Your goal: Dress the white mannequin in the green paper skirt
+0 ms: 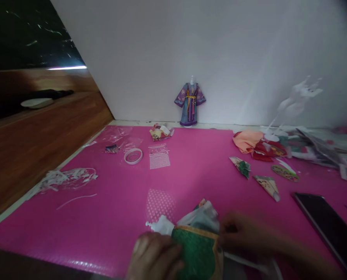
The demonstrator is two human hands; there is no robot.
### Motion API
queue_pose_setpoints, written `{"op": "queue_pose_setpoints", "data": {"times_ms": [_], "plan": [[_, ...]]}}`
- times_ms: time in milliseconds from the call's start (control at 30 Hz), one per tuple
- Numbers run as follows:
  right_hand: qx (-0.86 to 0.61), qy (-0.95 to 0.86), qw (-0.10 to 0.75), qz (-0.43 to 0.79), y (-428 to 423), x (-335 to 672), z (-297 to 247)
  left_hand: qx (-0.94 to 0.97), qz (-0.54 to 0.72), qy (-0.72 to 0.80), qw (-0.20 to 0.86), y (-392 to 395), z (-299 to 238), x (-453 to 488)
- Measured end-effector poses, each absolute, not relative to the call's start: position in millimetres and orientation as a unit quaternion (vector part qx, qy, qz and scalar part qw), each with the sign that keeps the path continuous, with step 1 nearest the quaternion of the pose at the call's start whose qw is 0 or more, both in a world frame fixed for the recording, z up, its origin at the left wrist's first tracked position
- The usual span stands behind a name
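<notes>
A small white doll mannequin [162, 225] lies tilted at the near edge of the pink mat, its neck pointing left. Wrapped about it is a green doll garment [195, 247] with a tan border. My left hand [156, 254] curls its fingers over the mannequin and the cloth's left side. At the garment's right edge, my right hand [240, 233] has thumb and fingers pinched together; motion smears it a little. White patterned fabric [201, 216] bunches up behind the green cloth. The mannequin's lower part is hidden by cloth and hands.
A dressed doll form [190, 101] stands by the white wall. On the pink mat [112, 217] lie a tape roll [133, 156], a bead sheet [159, 160], white trimmings [65, 178], fabric scraps [246, 142] and a phone [325, 225]. A bare white mannequin [298, 97] stands back right.
</notes>
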State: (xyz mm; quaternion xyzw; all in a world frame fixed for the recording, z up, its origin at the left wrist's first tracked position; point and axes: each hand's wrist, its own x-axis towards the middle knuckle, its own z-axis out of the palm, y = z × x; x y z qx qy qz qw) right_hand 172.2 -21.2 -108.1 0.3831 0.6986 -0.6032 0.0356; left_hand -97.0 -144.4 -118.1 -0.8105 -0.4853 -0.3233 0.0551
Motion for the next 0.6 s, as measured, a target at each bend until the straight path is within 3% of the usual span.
{"op": "queue_pose_setpoints", "data": {"times_ms": [200,600], "plan": [[0.367,0.704,0.039,-0.607,-21,173,-107,-0.804,-0.290,-0.511,0.089,-153,-139,-89],[0.358,0.699,0.040,-0.618,-20,170,-97,-0.756,-0.317,-0.573,0.013,-153,-127,-77]]}}
